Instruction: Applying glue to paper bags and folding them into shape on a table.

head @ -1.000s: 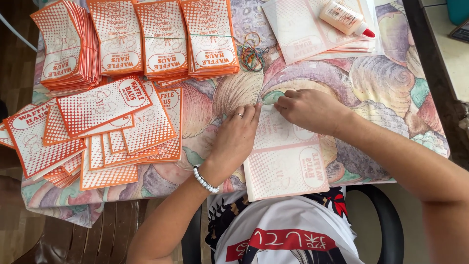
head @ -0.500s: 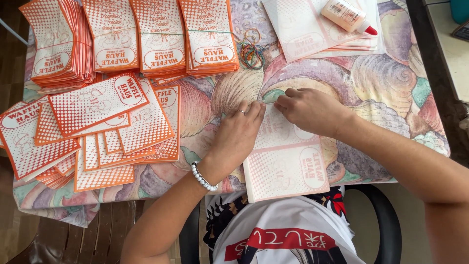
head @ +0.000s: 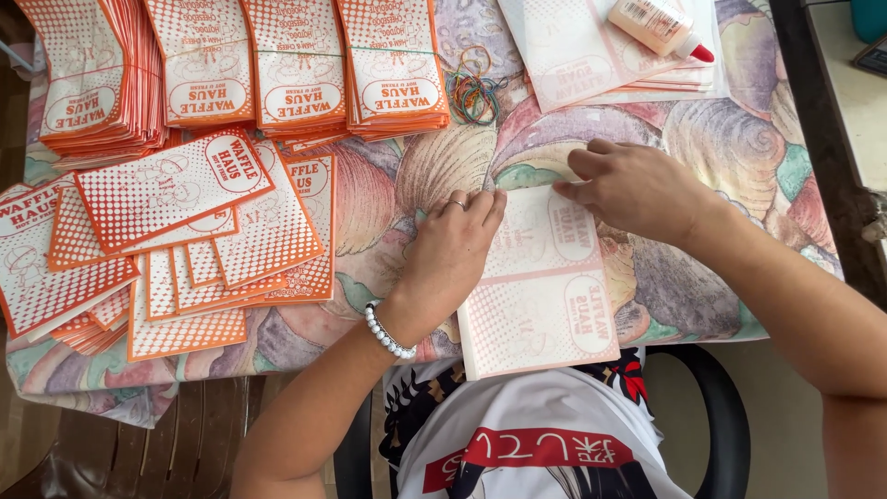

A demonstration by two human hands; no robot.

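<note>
matt paper bag [head: 540, 277], glossy tablecloth [head: 730, 139]
</note>
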